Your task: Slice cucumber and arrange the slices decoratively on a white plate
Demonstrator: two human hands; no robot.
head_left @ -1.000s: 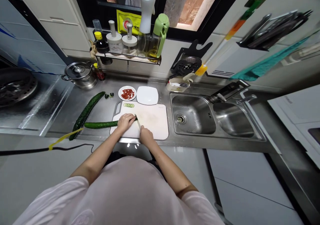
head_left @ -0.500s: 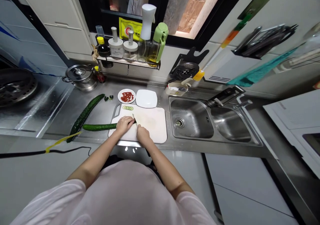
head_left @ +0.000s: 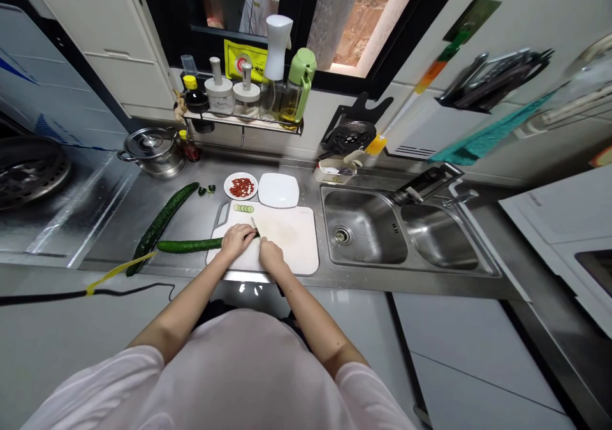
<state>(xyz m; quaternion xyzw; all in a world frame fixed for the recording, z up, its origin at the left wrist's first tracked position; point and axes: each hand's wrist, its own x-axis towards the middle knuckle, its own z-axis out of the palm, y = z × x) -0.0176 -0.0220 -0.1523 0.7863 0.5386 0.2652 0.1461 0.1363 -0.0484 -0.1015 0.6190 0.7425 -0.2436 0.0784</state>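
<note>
On the white cutting board (head_left: 296,245), my left hand (head_left: 236,240) presses down on a long green cucumber (head_left: 189,245), its fingers curled near the right end. My right hand (head_left: 271,256) grips a knife (head_left: 255,225) by the handle, with the narrow blade against the cucumber's end beside my left fingertips. Most of the handle is hidden in my fist. A short row of cucumber slices (head_left: 243,208) lies at the board's upper left. A second whole cucumber (head_left: 162,221) rests on the steel counter to the left, near some small dark green end pieces (head_left: 206,190).
Behind the board stand a plate of chopped red pieces (head_left: 241,187) and a white square plate (head_left: 278,190). A lidded pot (head_left: 153,152) is at the back left, a double sink (head_left: 366,226) to the right. Bottles and jars fill a wall rack (head_left: 243,118).
The view has shifted slightly. Both hands stay at the cucumber's right end, and the knife has moved only a little.
</note>
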